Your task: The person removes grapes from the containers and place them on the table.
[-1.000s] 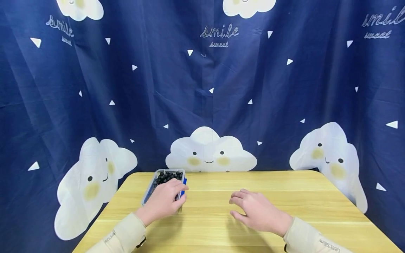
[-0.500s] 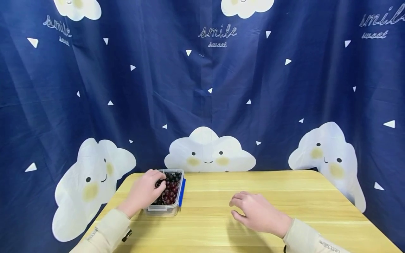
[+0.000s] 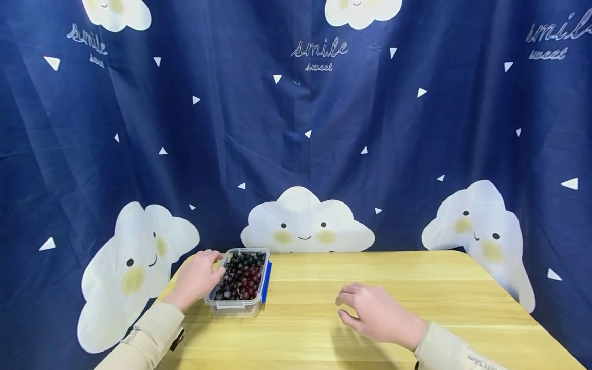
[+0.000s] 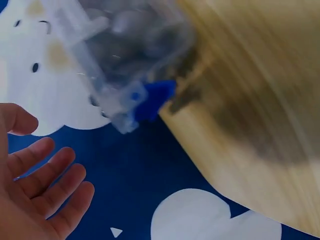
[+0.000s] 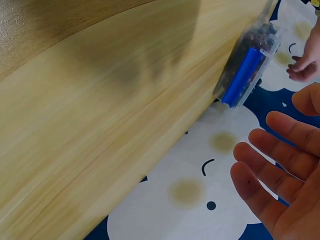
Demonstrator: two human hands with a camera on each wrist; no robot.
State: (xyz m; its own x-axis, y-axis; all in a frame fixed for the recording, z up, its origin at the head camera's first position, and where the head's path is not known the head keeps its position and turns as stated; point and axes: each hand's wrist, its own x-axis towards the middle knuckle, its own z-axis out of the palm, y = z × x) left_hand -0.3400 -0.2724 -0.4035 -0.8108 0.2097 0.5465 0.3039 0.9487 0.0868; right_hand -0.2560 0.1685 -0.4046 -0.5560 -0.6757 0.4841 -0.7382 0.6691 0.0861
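Observation:
A clear plastic container [image 3: 236,307] with blue side clips stands at the far left of the table. It is filled with dark grapes [image 3: 241,275], some nearly black and some deep red. Just left of the container is my left hand [image 3: 198,275], its fingers loosely bent and holding nothing. In the left wrist view the left hand's fingers [image 4: 62,187] are spread apart, away from the container. My right hand [image 3: 374,312] hovers over the middle right of the table with relaxed fingers and nothing in them. The right wrist view shows its fingers [image 5: 290,165] apart.
The light wooden table [image 3: 416,272] runs back to a dark blue curtain [image 3: 305,128] printed with white clouds and triangles. The container stands close to the table's far left corner.
My left hand has moved left from over the container to beside its left edge, uncovering the grapes. The right hand has stayed nearly still.

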